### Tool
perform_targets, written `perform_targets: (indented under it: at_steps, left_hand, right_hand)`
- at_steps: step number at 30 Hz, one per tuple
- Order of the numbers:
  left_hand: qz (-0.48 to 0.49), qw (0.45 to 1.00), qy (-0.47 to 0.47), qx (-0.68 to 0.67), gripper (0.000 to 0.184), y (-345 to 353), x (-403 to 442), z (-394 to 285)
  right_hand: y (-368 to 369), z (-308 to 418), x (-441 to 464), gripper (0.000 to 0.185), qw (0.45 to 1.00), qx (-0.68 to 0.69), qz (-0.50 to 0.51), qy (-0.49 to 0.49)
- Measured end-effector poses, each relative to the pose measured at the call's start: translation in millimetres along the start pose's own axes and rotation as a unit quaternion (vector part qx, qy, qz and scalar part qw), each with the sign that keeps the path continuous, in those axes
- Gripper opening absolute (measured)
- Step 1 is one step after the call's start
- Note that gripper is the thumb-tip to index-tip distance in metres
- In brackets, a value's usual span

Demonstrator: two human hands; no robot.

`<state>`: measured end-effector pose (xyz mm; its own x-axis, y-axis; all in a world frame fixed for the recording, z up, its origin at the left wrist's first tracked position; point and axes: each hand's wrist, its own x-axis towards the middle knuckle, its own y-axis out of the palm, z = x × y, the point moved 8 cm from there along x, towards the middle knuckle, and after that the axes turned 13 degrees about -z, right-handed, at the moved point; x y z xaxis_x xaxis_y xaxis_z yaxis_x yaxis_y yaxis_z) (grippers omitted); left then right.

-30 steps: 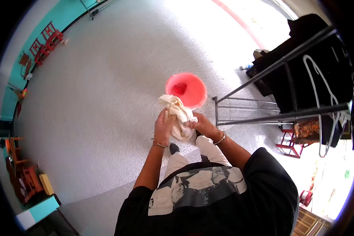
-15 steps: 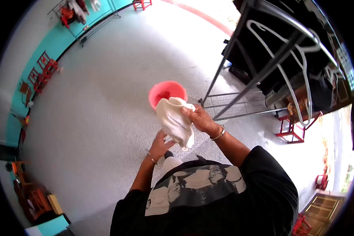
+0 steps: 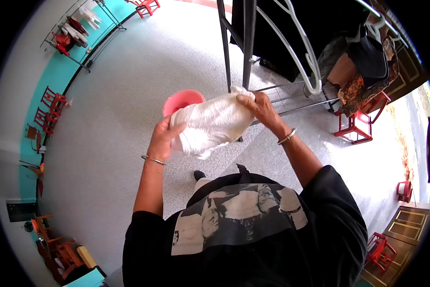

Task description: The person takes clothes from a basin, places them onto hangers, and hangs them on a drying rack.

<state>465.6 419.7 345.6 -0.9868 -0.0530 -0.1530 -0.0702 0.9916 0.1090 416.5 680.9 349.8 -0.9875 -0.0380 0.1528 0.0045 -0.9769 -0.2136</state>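
A white garment (image 3: 214, 123) is stretched sideways in front of me; its exact kind cannot be made out. My left hand (image 3: 162, 140) grips its left end, thumb lying on top of the fabric. At the upper right end, my right hand (image 3: 264, 111) is closed on the cloth with the thumb over it. Just behind the garment a pink bucket (image 3: 184, 97) stands on the floor, partly covered by the cloth, with something red inside. Each wrist carries a bangle.
A dark metal clothes rack (image 3: 248, 48) with white hangers (image 3: 305, 52) rises close by at right. Beyond it is a red chair (image 3: 354, 129) piled with cloth and a bag. Red chairs (image 3: 47, 110) and another rack with clothes (image 3: 74, 31) line the left wall.
My left hand has risen and taken hold of the garment's left end. The right hand has moved up and right, and the garment is now spread wide between both hands.
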Motion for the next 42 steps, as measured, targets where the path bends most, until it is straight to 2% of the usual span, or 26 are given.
perform_targets:
  at_steps: [1, 2, 3, 4, 6, 7, 9, 11, 13, 14, 17, 19, 21, 22, 23, 25, 26, 27, 29, 31, 32, 33, 35, 37, 38, 42]
  left_hand:
    - [0.008, 0.997, -0.039, -0.061, 0.034, 7.6, -2.4, -4.7]
    - [0.009, 0.99, -0.065, -0.122, 0.032, 17.1, -4.4, -10.2]
    - [0.0, 0.985, -0.075, -0.157, 0.031, 22.7, -3.5, -14.2]
    - [-0.011, 0.978, -0.081, -0.193, 0.03, 31.4, -4.3, -17.1]
    - [-0.041, 0.967, -0.067, -0.242, 0.023, 46.3, -7.4, -32.8]
    - [-0.059, 0.967, -0.049, -0.241, 0.022, 46.8, -6.6, -34.2]
    - [-0.091, 0.966, -0.018, -0.24, 0.018, 45.7, -5.4, -33.6]
    - [-0.093, 0.963, -0.003, -0.254, 0.02, 50.9, -8.2, -30.7]
    - [-0.105, 0.96, 0.027, -0.258, 0.024, 50.5, -8.1, -27.8]
    - [-0.119, 0.96, 0.04, -0.251, 0.027, 52.4, -12.8, -29.7]
    - [-0.163, 0.959, 0.06, -0.223, 0.028, 58.8, -26.6, -42.2]
    - [-0.166, 0.962, 0.091, -0.197, 0.028, 50.1, -28.0, -46.9]
    - [-0.163, 0.962, 0.119, -0.183, 0.028, 33.4, -28.9, -53.1]
    - [-0.144, 0.968, 0.133, -0.16, 0.027, 26.6, -27.8, -55.0]
    - [-0.122, 0.972, 0.147, -0.137, 0.027, 21.1, -26.3, -55.5]
    - [-0.12, 0.973, 0.12, -0.16, 0.026, 10.3, -25.7, -49.5]
    - [-0.118, 0.973, 0.106, -0.169, 0.025, 7.7, -24.1, -45.3]
    - [-0.135, 0.97, 0.084, -0.184, 0.025, 2.6, -20.5, -38.1]
    - [-0.174, 0.961, 0.042, -0.211, 0.025, -11.0, -11.7, -25.9]
    - [-0.164, 0.955, 0.023, -0.246, 0.018, -2.1, -8.1, -20.3]
    - [-0.169, 0.949, 0.009, -0.264, 0.017, 1.1, -7.6, -18.8]
    - [-0.176, 0.943, -0.005, -0.282, 0.016, 3.3, -6.6, -17.0]
    - [-0.177, 0.931, 0.01, -0.319, 0.016, 1.5, -2.4, -17.2]
    - [-0.214, 0.921, 0.018, -0.326, 0.017, 1.6, -5.8, -22.0]
    - [-0.229, 0.916, 0.021, -0.329, 0.018, 1.8, -9.3, -25.1]
    - [-0.253, 0.908, 0.064, -0.327, 0.018, -2.0, -17.7, -41.2]
  right_hand:
    - [-7.3, -9.7, 3.7, 0.059, 0.999, -0.021, -0.002, 0.03]
    - [-11.7, -29.5, 7.3, 0.057, 0.998, 0.034, -0.032, 0.033]
    - [-15.8, -35.1, 12.0, 0.052, 0.998, -0.055, -0.032, 0.025]
    - [-16.7, -34.6, 7.9, 0.05, 0.98, -0.175, -0.019, -0.094]
    - [-15.9, 0.0, -11.4, 0.045, 0.958, -0.207, -0.077, -0.183]
    - [-8.0, -7.6, -18.0, 0.042, 0.962, -0.164, -0.087, -0.2]
    - [14.7, 20.6, -44.5, 0.047, 0.995, 0.011, 0.042, -0.092]
    - [40.5, 29.7, -70.8, 0.05, 0.989, 0.06, 0.126, -0.047]
    - [59.7, 45.3, -83.8, 0.052, 0.982, 0.067, 0.159, -0.076]
    - [62.1, 51.1, -86.6, 0.05, 0.985, 0.096, 0.101, -0.102]
    - [69.4, 42.2, -74.4, 0.044, 0.988, 0.038, 0.117, -0.096]
    - [65.5, 42.6, -69.1, 0.024, 0.982, -0.016, 0.121, -0.147]
    - [61.9, 47.6, -63.9, 0.02, 0.976, 0.046, 0.181, -0.108]
    - [57.5, 52.0, -60.3, 0.021, 0.975, 0.078, 0.173, -0.115]
    - [54.9, 48.4, -55.4, 0.019, 0.976, 0.086, 0.184, -0.081]
    - [46.2, 50.5, -45.2, 0.02, 0.964, 0.141, 0.197, -0.111]
    - [42.3, 38.1, -39.3, 0.024, 0.953, 0.215, 0.207, 0.048]
    - [33.4, 36.8, -31.1, 0.028, 0.94, 0.251, 0.217, 0.082]
    - [32.9, 32.6, -20.5, 0.029, 0.968, 0.138, 0.202, 0.046]
    - [55.3, 38.3, -36.6, 0.027, 0.972, 0.093, 0.216, 0.008]
    - [72.9, 36.7, -49.0, 0.029, 0.961, 0.121, 0.248, -0.003]
    - [89.0, 34.0, -61.6, 0.043, 0.956, 0.077, 0.282, -0.005]
    - [109.5, 31.9, -82.7, 0.056, 0.963, -0.011, 0.248, -0.103]
    - [128.4, 14.4, -91.4, 0.067, 0.968, -0.028, 0.231, -0.097]
    - [132.2, 16.1, -93.6, 0.066, 0.97, -0.024, 0.23, -0.072]
    - [141.5, 3.7, -89.8, 0.063, 0.974, -0.044, 0.189, -0.12]
